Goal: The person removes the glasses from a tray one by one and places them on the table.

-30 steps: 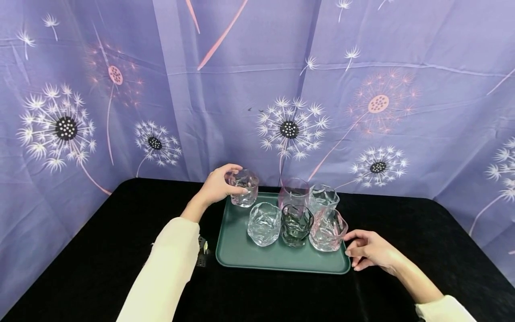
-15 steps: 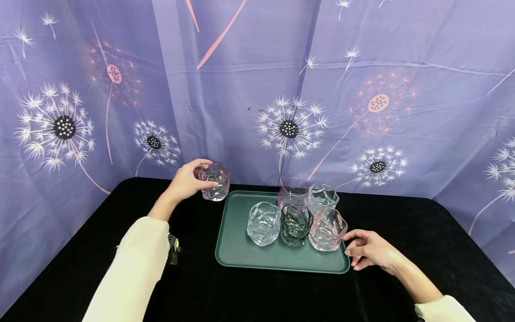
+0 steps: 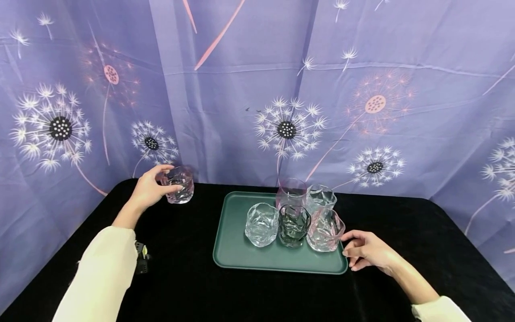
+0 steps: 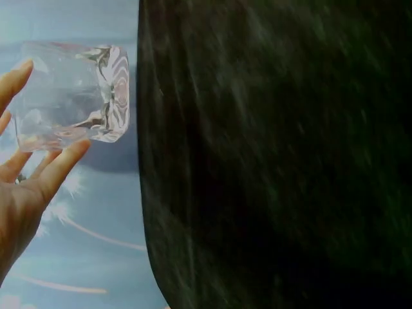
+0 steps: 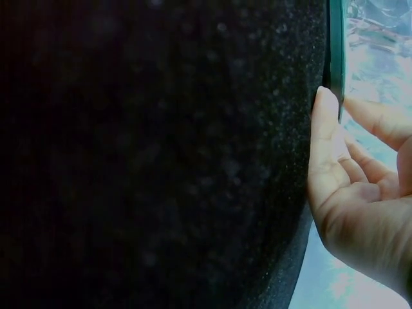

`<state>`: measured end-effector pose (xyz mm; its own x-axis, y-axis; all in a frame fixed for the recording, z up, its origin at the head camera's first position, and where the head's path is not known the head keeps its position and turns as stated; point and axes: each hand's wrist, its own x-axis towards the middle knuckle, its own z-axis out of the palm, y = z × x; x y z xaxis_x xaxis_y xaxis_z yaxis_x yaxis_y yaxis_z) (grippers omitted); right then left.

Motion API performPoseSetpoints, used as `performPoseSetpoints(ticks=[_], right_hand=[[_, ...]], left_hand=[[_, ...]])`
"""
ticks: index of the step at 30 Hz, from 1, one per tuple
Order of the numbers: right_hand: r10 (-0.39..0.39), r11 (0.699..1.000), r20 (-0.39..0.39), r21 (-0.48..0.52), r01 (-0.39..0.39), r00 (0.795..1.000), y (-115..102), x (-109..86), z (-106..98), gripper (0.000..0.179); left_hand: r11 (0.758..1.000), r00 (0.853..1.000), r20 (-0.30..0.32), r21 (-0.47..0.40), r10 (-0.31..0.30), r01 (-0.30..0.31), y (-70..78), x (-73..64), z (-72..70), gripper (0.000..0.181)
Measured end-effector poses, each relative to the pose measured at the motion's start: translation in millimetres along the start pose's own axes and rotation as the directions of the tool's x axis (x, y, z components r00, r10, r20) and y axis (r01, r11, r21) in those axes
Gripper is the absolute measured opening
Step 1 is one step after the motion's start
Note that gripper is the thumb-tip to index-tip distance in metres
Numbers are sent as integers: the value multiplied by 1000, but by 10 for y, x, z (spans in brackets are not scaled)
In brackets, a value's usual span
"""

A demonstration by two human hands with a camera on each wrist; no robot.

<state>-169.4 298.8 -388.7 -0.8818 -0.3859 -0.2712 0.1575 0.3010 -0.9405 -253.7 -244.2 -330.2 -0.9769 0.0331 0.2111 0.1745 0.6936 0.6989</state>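
Observation:
My left hand grips a clear drinking glass with a faint pink tint, upright, left of the tray near the table's back edge. The left wrist view shows the glass between thumb and fingers, its base seemingly just off the black table. My right hand pinches the right rim of the green tray. In the right wrist view, thumb and finger meet at the tray's edge. On the tray stand a clear glass, a smoky grey glass and a pink-tinted glass.
Behind these on the tray are a purple-tinted glass and another clear glass. Several glasses overlap in view. A black cloth covers the table. A purple curtain with dandelion prints hangs close behind the back edge.
My left hand has carried the glass leftward, from over the tray's back left corner to beyond the tray. The right hand and the tray stay where they were.

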Motion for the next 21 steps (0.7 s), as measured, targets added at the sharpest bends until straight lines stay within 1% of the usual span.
performPoseSetpoints(ticks=[5, 10, 15, 18, 21], right_hand=[[2, 1000, -8, -3, -2, 1000, -10, -7, 10, 45], [-1, 1000, -9, 1, 1, 1000, -14, -8, 21, 45], [1, 1000, -12, -3, -1, 1000, -13, 0, 28, 46], [1, 1000, -16, -7, -1, 1000, -7, -2, 22, 45], [-5, 1000, -14, -9, 5, 1000, -2, 2, 18, 46]], left_hand=[[1000, 999, -49, 15, 13, -12, -179, -62, -50, 63], [1000, 996, -87, 12, 15, -14, -293, -124, -44, 61], [1000, 995, -104, 8, -2, 3, -352, -143, -22, 61], [1000, 995, -100, -3, -10, 10, -372, -130, -3, 63], [999, 995, -92, -15, -31, 30, -378, -133, 0, 65]])
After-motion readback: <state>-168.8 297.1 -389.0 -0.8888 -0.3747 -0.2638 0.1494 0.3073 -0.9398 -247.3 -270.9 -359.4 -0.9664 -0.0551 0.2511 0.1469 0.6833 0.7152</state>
